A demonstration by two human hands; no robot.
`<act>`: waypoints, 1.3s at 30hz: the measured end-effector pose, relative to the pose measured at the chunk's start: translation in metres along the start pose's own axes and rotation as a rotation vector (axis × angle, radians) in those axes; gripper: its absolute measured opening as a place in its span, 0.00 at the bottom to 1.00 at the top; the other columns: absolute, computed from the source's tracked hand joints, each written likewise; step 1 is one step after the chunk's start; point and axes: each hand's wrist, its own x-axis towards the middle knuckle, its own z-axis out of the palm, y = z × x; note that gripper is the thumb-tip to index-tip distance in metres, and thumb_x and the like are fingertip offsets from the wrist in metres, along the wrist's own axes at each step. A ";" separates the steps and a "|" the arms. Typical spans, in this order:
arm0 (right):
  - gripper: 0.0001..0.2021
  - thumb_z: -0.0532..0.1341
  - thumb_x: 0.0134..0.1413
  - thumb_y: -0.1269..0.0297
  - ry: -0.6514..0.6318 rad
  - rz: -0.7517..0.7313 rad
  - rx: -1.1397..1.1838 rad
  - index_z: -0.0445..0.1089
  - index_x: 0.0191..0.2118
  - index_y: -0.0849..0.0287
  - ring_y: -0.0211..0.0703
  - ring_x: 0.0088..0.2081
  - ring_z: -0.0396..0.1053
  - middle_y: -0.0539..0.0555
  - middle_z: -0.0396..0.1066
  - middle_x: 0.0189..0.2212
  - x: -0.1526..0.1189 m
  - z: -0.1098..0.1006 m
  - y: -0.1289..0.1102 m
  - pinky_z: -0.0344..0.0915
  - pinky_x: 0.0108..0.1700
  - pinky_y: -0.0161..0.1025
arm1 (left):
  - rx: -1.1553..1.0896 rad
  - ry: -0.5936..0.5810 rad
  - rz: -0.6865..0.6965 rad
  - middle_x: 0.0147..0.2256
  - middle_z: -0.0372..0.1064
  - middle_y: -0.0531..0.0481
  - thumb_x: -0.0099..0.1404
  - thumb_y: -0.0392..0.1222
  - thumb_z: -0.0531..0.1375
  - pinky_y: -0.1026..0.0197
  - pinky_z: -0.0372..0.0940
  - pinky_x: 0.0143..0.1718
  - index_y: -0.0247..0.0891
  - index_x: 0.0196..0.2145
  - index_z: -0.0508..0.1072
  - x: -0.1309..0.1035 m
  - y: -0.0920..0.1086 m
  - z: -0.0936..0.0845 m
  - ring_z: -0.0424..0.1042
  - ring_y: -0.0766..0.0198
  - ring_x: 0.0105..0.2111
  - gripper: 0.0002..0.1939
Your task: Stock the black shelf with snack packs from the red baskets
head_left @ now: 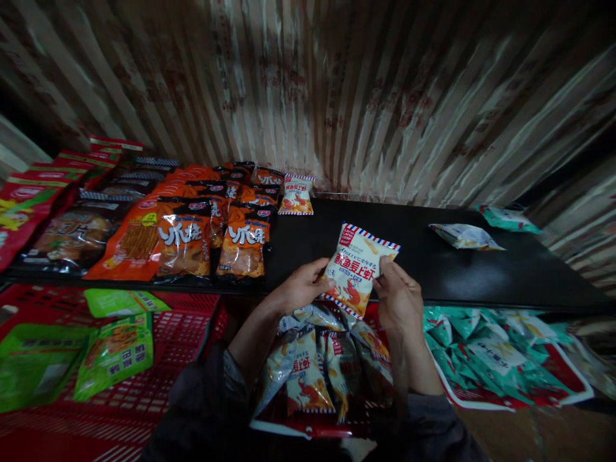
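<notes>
Between my two hands is a white snack bag (pixel 353 269) with red lettering, a shrimp picture and striped ends, tilted above the front edge of the black shelf (pixel 385 224). My left hand (pixel 305 282) pinches its left side, thumb on the front. On its right side, my right hand (pixel 399 292) grips with the thumb over the upper corner. Below, a red basket (pixel 312 428) holds several matching shrimp snack bags (pixel 308 372). One more such bag (pixel 297 194) stands at the back of the shelf, beside the orange-and-black snack bags (pixel 240 240).
Rows of orange, dark and red snack bags (pixel 29 199) fill the shelf's left side. A white bag (pixel 466 237) and a teal bag (pixel 510 219) lie at the right. Red baskets below hold green bags (pixel 115 350) and teal bags (pixel 495 353). A pleated curtain (pixel 308 90) hangs behind.
</notes>
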 end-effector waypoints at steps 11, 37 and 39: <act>0.24 0.72 0.42 0.46 -0.271 0.043 -0.012 0.76 0.43 0.55 0.45 0.39 0.76 0.53 0.80 0.38 -0.007 0.004 0.003 0.71 0.42 0.40 | -0.085 0.185 0.156 0.44 0.76 0.43 0.55 0.44 0.70 0.55 0.65 0.50 0.34 0.49 0.72 0.003 0.007 0.007 0.74 0.55 0.45 0.25; 0.26 0.74 0.41 0.52 -0.456 0.148 -0.123 0.75 0.48 0.55 0.49 0.40 0.76 0.53 0.80 0.40 -0.018 0.011 0.012 0.71 0.48 0.47 | -0.265 0.532 0.206 0.30 0.78 0.48 0.49 0.60 0.70 0.60 0.68 0.34 0.33 0.36 0.76 0.013 0.017 0.017 0.74 0.61 0.29 0.26; 0.25 0.73 0.42 0.53 -0.461 0.141 -0.108 0.75 0.48 0.55 0.49 0.41 0.76 0.53 0.80 0.42 -0.018 0.012 0.013 0.72 0.48 0.46 | -0.247 0.552 0.215 0.30 0.78 0.48 0.50 0.60 0.69 0.61 0.68 0.34 0.34 0.34 0.77 0.015 0.017 0.016 0.74 0.61 0.29 0.25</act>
